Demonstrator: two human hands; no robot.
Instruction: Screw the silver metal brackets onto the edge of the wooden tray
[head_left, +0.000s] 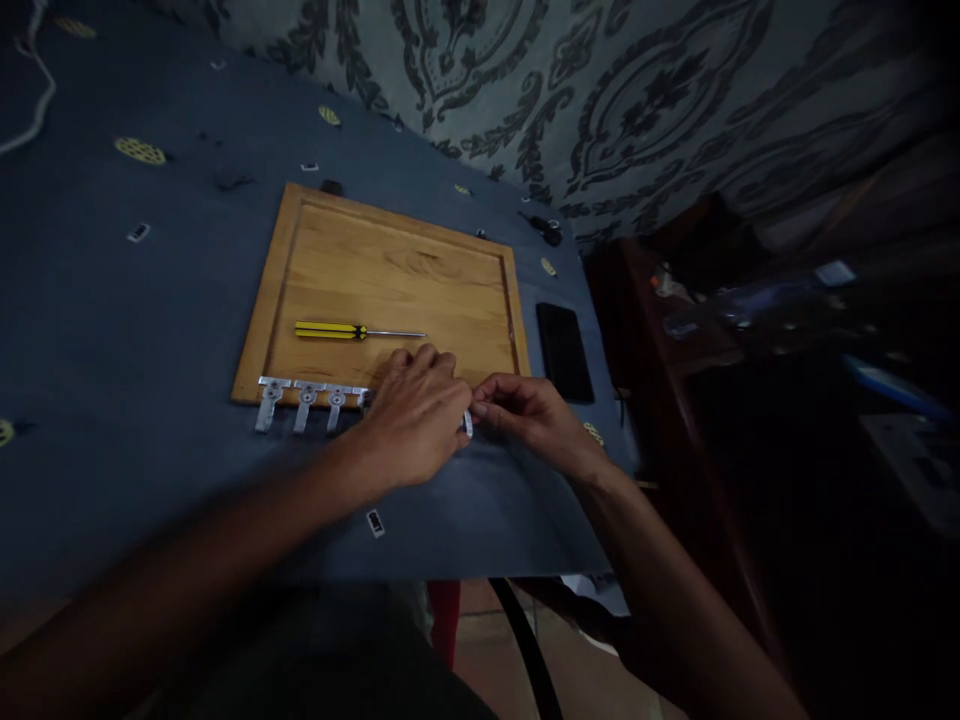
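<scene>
A wooden framed panel (390,270) lies flat on the blue cloth. Along its near edge runs a silver metal strip with several hook-like tabs (306,400) that hang over the edge. My left hand (420,415) bends over the strip's right part, fingers curled down on it and hiding most of that end. One metal tab (468,424) shows just right of that hand. Against it, my right hand (529,415) pinches thumb and forefinger together; whatever is between them is hidden. A yellow-and-black screwdriver (330,330) rests on the panel, its shaft pointing right.
A black phone (564,350) lies right of the panel. Dark keys or a fob (546,230) sit near the table's far right corner. The patterned blue tablecloth (150,300) covers the table. A white cable (41,90) lies at far left. Dark wooden furniture (660,350) stands at right.
</scene>
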